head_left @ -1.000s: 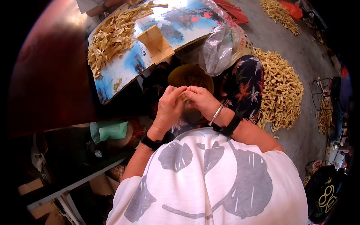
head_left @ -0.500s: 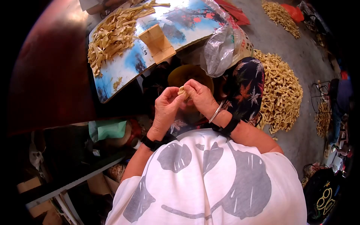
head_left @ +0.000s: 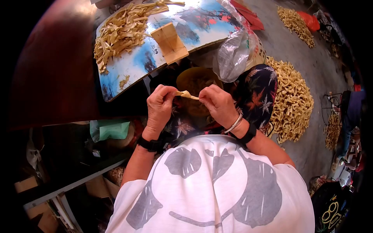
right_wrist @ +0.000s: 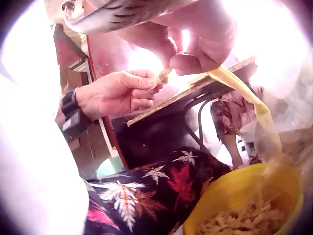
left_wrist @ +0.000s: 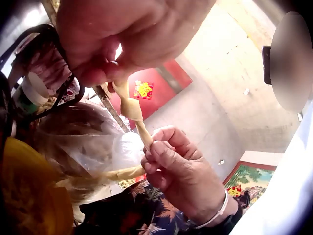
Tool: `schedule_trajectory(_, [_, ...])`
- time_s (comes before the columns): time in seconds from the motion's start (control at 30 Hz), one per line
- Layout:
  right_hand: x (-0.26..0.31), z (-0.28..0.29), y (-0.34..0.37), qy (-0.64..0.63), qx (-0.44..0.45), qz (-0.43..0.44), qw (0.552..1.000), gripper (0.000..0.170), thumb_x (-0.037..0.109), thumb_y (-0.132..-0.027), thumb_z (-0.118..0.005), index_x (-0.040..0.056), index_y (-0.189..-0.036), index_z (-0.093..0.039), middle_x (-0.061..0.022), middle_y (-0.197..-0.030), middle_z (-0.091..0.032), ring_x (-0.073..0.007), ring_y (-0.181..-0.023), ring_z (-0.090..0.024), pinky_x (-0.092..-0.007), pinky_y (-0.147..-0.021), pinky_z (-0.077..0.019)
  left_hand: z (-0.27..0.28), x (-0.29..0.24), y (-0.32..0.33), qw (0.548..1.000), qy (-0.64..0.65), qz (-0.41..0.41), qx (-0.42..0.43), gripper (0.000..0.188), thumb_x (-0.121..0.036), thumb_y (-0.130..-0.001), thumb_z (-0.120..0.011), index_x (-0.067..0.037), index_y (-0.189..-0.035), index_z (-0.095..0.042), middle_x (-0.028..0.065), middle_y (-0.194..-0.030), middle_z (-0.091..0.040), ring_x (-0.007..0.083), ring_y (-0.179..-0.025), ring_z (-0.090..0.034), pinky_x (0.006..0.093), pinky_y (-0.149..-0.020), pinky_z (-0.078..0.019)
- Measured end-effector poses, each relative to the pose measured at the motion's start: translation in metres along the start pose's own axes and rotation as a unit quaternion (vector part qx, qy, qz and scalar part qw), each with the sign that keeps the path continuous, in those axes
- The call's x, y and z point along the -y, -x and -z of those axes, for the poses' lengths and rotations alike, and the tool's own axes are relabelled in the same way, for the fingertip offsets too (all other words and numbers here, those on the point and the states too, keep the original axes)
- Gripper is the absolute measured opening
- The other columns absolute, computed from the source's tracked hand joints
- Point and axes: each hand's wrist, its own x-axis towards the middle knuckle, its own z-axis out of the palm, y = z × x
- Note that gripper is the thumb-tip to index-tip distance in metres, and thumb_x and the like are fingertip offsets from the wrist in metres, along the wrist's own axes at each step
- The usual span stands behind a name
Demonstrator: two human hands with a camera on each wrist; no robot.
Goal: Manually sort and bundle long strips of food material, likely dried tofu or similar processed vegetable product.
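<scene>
A pale yellow strip with a knot in its middle (head_left: 186, 94) is stretched between the two hands, above the lap. My left hand (head_left: 159, 106) pinches one end between thumb and fingers. The other end is pinched by my right hand (head_left: 220, 105). In the left wrist view the knot (left_wrist: 131, 109) shows clearly, the right hand (left_wrist: 183, 171) below it. A loose tail of the strip (right_wrist: 261, 107) hangs from the right fingers in the right wrist view. Beneath the hands is a yellow bowl (right_wrist: 293, 196) with short pale pieces inside.
A painted board (head_left: 143, 58) at the upper left carries a heap of strips (head_left: 124, 33) and a wooden piece (head_left: 169, 42). Clear plastic (head_left: 233, 54) hangs beside it. Knotted pieces (head_left: 291, 103) lie piled on the floor at the right. A dark red surface (head_left: 54, 73) is far left.
The hands were close together around the strip; they have moved apart, left hand to the left and right hand to the right, and the knotted strip now shows taut between them.
</scene>
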Motion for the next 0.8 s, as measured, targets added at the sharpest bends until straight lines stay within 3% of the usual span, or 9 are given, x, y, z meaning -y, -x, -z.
schedule_trajectory(0.17, [0.006, -0.008, -0.021, -0.181, 0.111, -0.142, 0.967, 0.017, 0.013, -0.087, -0.068, 0.0047, -0.101, -0.062, -0.0120, -0.077, -0.066, -0.0269, -0.069, -0.066, -0.0337, -0.062, -0.0508, -0.003, -0.006, -0.009, 0.988, -0.042, -0.127, 0.074, 0.006, -0.004, -0.095, -0.061, -0.002, -0.098, -0.065, -0.0005, -0.085, -0.059, 0.0073, -0.074, -0.057, 0.0207, -0.065, -0.0472])
schedule_trajectory(0.27, [0.012, -0.007, -0.038, -0.219, 0.097, -0.221, 0.945, 0.025, 0.016, -0.088, -0.070, 0.0035, -0.108, -0.062, -0.0133, -0.075, -0.067, -0.0256, -0.064, -0.067, -0.0317, -0.059, -0.0519, -0.020, -0.014, -0.007, 0.954, 0.280, 0.102, 0.043, 0.020, -0.011, -0.099, -0.056, -0.003, -0.117, -0.056, 0.0027, -0.096, -0.061, 0.0111, -0.089, -0.062, 0.0229, -0.079, -0.0513])
schedule_trajectory(0.33, [0.009, -0.005, -0.044, -0.177, 0.045, -0.196, 0.964, 0.031, 0.021, -0.085, -0.074, 0.0031, -0.105, -0.058, -0.0137, -0.073, -0.065, -0.0269, -0.063, -0.067, -0.0338, -0.058, -0.0525, -0.027, -0.011, -0.004, 0.912, 0.370, 0.159, 0.083, 0.032, -0.013, -0.101, -0.053, -0.004, -0.131, -0.045, 0.0054, -0.105, -0.062, 0.0136, -0.097, -0.063, 0.0255, -0.086, -0.0512])
schedule_trajectory(0.43, [0.000, -0.005, -0.050, -0.074, -0.010, -0.106, 0.992, 0.036, 0.025, -0.082, -0.077, 0.0030, -0.099, -0.055, -0.0154, -0.072, -0.064, -0.0292, -0.065, -0.068, -0.0358, -0.059, -0.0529, -0.034, -0.016, 0.006, 0.925, 0.339, 0.138, 0.099, 0.025, -0.014, -0.100, -0.056, -0.003, -0.123, -0.054, 0.0012, -0.097, -0.063, 0.0074, -0.087, -0.060, 0.0205, -0.078, -0.0499])
schedule_trajectory(0.5, [-0.005, -0.008, -0.051, -0.042, -0.008, -0.081, 0.996, 0.035, 0.026, -0.082, -0.077, 0.0033, -0.099, -0.056, -0.0121, -0.071, -0.064, -0.0238, -0.062, -0.066, -0.0329, -0.057, -0.0515, -0.034, -0.011, 0.007, 0.948, 0.285, 0.111, 0.084, 0.021, -0.014, -0.099, -0.058, -0.002, -0.116, -0.060, 0.0002, -0.098, -0.065, 0.0049, -0.088, -0.058, 0.0187, -0.079, -0.0482])
schedule_trajectory(0.53, [-0.006, -0.008, -0.053, -0.027, -0.007, -0.068, 0.997, 0.035, 0.026, -0.082, -0.078, 0.0034, -0.099, -0.057, -0.0104, -0.070, -0.064, -0.0210, -0.061, -0.065, -0.0315, -0.056, -0.0508, -0.033, -0.011, 0.006, 0.944, 0.295, 0.126, 0.075, 0.018, -0.015, -0.099, -0.058, -0.003, -0.112, -0.062, -0.0024, -0.091, -0.061, 0.0033, -0.079, -0.052, 0.0179, -0.070, -0.0430])
schedule_trajectory(0.6, [-0.003, -0.007, -0.056, -0.180, 0.061, -0.154, 0.970, 0.031, 0.024, -0.083, -0.077, 0.0038, -0.096, -0.059, -0.0047, -0.069, -0.063, -0.0137, -0.059, -0.061, -0.0270, -0.054, -0.0482, -0.032, -0.012, 0.003, 0.935, 0.315, 0.155, 0.059, 0.014, -0.016, -0.099, -0.058, -0.004, -0.104, -0.065, -0.0075, -0.078, -0.052, 0.0000, -0.061, -0.039, 0.0162, -0.052, -0.0325])
schedule_trajectory(0.73, [-0.002, -0.011, -0.057, -0.316, 0.099, -0.241, 0.912, 0.020, 0.021, -0.086, -0.074, 0.0055, -0.091, -0.062, 0.0040, -0.069, -0.059, -0.0030, -0.059, -0.053, -0.0197, -0.052, -0.0429, -0.026, -0.011, 0.000, 0.934, 0.309, 0.166, 0.060, 0.015, -0.017, -0.099, -0.058, -0.004, -0.097, -0.066, -0.0089, -0.070, -0.048, -0.0002, -0.056, -0.035, 0.0173, -0.049, -0.0272])
schedule_trajectory(0.8, [-0.008, -0.008, -0.058, -0.356, 0.110, -0.271, 0.887, 0.017, 0.020, -0.088, -0.072, 0.0062, -0.090, -0.063, 0.0037, -0.070, -0.060, -0.0037, -0.058, -0.053, -0.0202, -0.051, -0.0428, -0.019, -0.011, 0.000, 0.938, 0.295, 0.169, 0.071, 0.017, -0.017, -0.099, -0.058, -0.004, -0.095, -0.066, -0.0096, -0.067, -0.046, -0.0004, -0.054, -0.034, 0.0171, -0.049, -0.0261])
